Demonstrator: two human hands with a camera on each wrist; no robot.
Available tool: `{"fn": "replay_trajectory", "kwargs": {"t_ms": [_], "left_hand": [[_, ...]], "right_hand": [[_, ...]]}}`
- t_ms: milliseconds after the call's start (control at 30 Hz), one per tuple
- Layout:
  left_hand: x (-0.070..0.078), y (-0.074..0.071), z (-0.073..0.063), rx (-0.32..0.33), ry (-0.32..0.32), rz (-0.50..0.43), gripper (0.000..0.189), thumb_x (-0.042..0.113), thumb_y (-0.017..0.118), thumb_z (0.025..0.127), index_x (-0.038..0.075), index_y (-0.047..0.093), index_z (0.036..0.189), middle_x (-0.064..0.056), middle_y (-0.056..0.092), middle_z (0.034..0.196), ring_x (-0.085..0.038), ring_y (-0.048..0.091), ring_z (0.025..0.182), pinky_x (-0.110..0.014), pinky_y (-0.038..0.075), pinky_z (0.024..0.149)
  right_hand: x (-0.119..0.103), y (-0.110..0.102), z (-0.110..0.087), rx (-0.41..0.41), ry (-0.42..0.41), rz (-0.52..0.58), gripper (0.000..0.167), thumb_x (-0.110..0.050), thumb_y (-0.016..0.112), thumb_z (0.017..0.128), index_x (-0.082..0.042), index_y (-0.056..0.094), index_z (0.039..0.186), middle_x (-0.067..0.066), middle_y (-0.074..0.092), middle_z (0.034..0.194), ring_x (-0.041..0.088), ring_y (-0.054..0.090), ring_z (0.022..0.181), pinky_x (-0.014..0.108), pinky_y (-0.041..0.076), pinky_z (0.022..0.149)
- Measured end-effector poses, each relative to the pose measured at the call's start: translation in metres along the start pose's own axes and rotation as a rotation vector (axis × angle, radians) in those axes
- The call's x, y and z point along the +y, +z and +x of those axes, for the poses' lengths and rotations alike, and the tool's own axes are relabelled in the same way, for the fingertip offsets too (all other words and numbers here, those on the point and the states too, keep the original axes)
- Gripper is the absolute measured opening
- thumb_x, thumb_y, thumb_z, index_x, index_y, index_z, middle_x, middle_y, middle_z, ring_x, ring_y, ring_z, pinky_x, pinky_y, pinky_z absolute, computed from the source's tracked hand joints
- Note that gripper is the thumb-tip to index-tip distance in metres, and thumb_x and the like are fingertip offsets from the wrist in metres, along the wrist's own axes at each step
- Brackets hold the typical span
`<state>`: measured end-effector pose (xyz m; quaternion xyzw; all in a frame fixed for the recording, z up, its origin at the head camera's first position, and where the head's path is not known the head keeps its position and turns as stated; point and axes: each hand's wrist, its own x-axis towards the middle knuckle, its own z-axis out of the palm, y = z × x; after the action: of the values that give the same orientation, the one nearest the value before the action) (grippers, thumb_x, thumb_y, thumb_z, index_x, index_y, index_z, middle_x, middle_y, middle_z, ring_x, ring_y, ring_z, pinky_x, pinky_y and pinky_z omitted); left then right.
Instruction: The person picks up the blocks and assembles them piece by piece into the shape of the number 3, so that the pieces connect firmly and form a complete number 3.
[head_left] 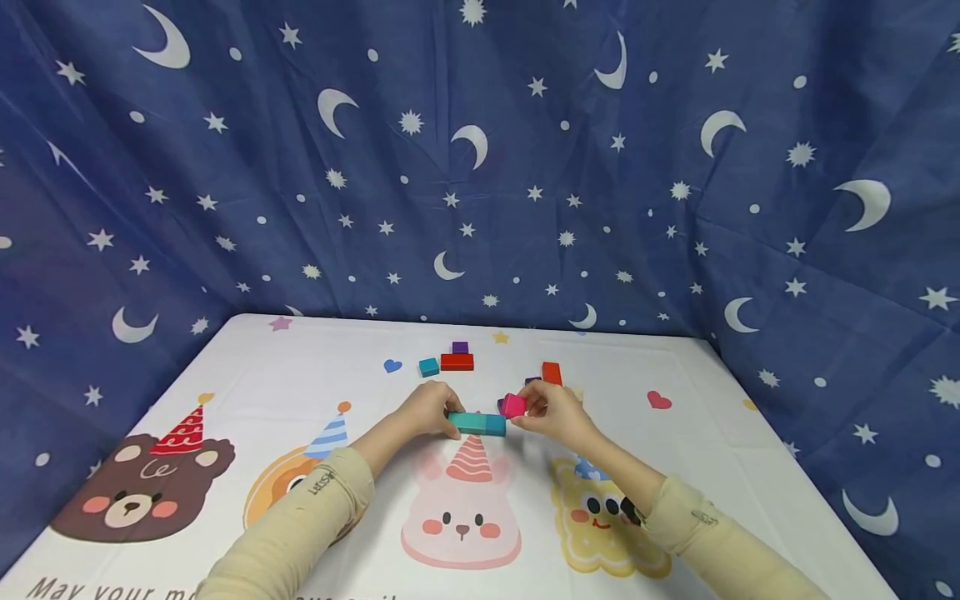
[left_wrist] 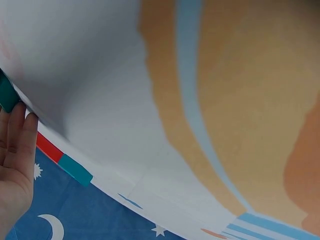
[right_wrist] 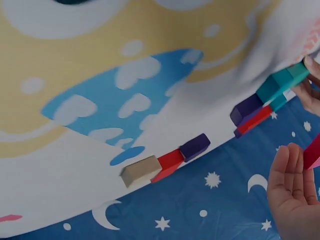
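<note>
My left hand (head_left: 433, 408) grips the left end of a long green block (head_left: 468, 422), thumb in front and fingers behind. A teal block (head_left: 495, 425) sits end to end with it on the right. In my right hand (head_left: 553, 410), a pink block (head_left: 513, 406) is pinched between thumb and fingers, raised just behind the teal block's right end. A purple block (right_wrist: 246, 110) stands close by the teal block, mostly hidden behind the pink one in the head view. The left wrist view catches only a dark green block end (left_wrist: 7, 94) at the fingertips.
Farther back lie a small teal block (head_left: 429, 367), a red block (head_left: 457, 362) and a purple block (head_left: 460, 347). Beyond my right hand are another red block (head_left: 551, 372), a purple block (right_wrist: 195, 147) and a beige block (right_wrist: 141, 171). A blue curtain (head_left: 480, 208) rises behind the table.
</note>
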<state>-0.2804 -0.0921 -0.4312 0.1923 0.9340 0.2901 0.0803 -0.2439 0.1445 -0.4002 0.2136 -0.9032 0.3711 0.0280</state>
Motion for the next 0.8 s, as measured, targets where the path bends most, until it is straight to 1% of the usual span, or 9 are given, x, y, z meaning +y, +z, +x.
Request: {"fn": "replay_trajectory", "kwargs": {"t_ms": [67, 167, 267, 400, 533, 700, 800], "left_hand": [[0.0, 0.0, 0.0, 0.0, -0.001, 0.001, 0.033, 0.013, 0.085, 0.066, 0.004, 0.075, 0.095, -0.007, 0.074, 0.09, -0.014, 0.062, 0.077, -0.033, 0.054, 0.085], [0.001, 0.001, -0.001, 0.001, 0.004, 0.01, 0.033, 0.013, 0.086, 0.065, 0.004, 0.075, 0.095, -0.006, 0.074, 0.09, -0.014, 0.062, 0.078, -0.033, 0.054, 0.085], [0.001, 0.001, 0.0, 0.005, 0.003, 0.011, 0.033, 0.013, 0.086, 0.065, 0.004, 0.075, 0.095, -0.006, 0.074, 0.089, -0.013, 0.061, 0.077, -0.033, 0.053, 0.085], [0.001, 0.001, 0.0, 0.002, -0.013, 0.002, 0.032, 0.013, 0.085, 0.066, 0.005, 0.075, 0.095, -0.006, 0.074, 0.09, -0.013, 0.061, 0.078, -0.033, 0.053, 0.086], [0.002, 0.001, 0.0, 0.001, -0.018, 0.006, 0.033, 0.014, 0.085, 0.066, 0.005, 0.075, 0.096, -0.005, 0.073, 0.091, -0.013, 0.06, 0.078, -0.033, 0.053, 0.086], [0.003, 0.0, -0.002, 0.012, -0.02, -0.003, 0.032, 0.013, 0.085, 0.066, 0.005, 0.075, 0.095, -0.006, 0.073, 0.09, -0.013, 0.06, 0.078, -0.033, 0.053, 0.085], [0.003, 0.0, -0.002, 0.014, -0.017, -0.005, 0.031, 0.013, 0.086, 0.065, 0.005, 0.075, 0.094, -0.005, 0.074, 0.089, -0.013, 0.06, 0.077, -0.033, 0.053, 0.085]], "right_hand": [[0.001, 0.002, -0.004, -0.003, 0.0, -0.018, 0.027, -0.009, 0.08, 0.072, 0.0, 0.064, 0.092, 0.006, 0.063, 0.077, 0.013, 0.055, 0.07, 0.02, 0.051, 0.064], [0.003, 0.005, -0.009, -0.009, -0.01, -0.074, 0.026, -0.011, 0.08, 0.072, 0.0, 0.064, 0.09, 0.005, 0.063, 0.077, 0.016, 0.057, 0.071, 0.028, 0.054, 0.067], [0.004, 0.009, -0.014, -0.021, -0.018, -0.13, 0.025, -0.014, 0.08, 0.072, -0.002, 0.065, 0.088, 0.004, 0.065, 0.079, 0.019, 0.059, 0.074, 0.032, 0.055, 0.07], [0.006, 0.014, -0.017, -0.063, 0.003, -0.189, 0.024, -0.018, 0.08, 0.073, -0.006, 0.066, 0.089, 0.001, 0.067, 0.082, 0.017, 0.06, 0.078, 0.03, 0.055, 0.073], [0.008, 0.017, -0.017, -0.121, 0.014, -0.228, 0.025, -0.019, 0.08, 0.074, -0.006, 0.068, 0.091, 0.002, 0.068, 0.086, 0.016, 0.06, 0.081, 0.033, 0.055, 0.077], [0.009, 0.022, -0.016, -0.176, -0.046, -0.294, 0.027, -0.019, 0.08, 0.074, -0.002, 0.068, 0.093, 0.006, 0.07, 0.089, 0.018, 0.062, 0.083, 0.035, 0.055, 0.081], [0.009, 0.025, -0.015, -0.205, -0.056, -0.32, 0.029, -0.019, 0.08, 0.074, -0.001, 0.067, 0.092, 0.006, 0.069, 0.087, 0.016, 0.059, 0.077, 0.03, 0.054, 0.076]]}}
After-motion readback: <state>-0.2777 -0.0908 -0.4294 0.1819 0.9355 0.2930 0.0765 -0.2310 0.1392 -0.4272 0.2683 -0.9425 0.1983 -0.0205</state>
